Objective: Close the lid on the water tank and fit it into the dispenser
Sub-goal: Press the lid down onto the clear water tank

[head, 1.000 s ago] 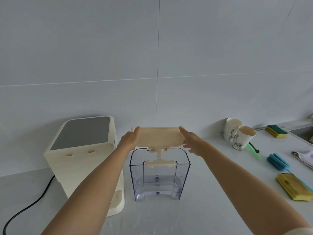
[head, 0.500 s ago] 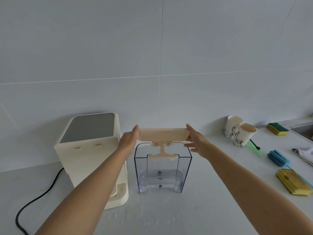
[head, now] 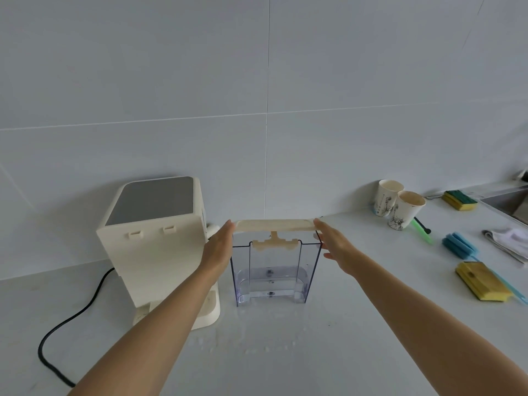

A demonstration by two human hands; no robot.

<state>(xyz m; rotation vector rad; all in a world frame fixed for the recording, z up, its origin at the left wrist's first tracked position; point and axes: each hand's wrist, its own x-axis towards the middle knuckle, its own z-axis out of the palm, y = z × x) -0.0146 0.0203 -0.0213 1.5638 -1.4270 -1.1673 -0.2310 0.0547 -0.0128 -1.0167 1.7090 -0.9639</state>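
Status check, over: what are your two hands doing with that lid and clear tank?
Left hand and right hand grip the lid by its ends. Lid atop the water tank; seating unclear. Dispenser beside it, nothing between.

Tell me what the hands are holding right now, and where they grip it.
The lid, by its two short ends: left hand on the left end, right hand on the right, over the tank.

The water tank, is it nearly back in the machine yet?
Not yet. The lid sits over the clear water tank, with the left hand and right hand at its two ends, so closing is under way. The tank stands on the counter beside the dispenser; fitting it in remains.
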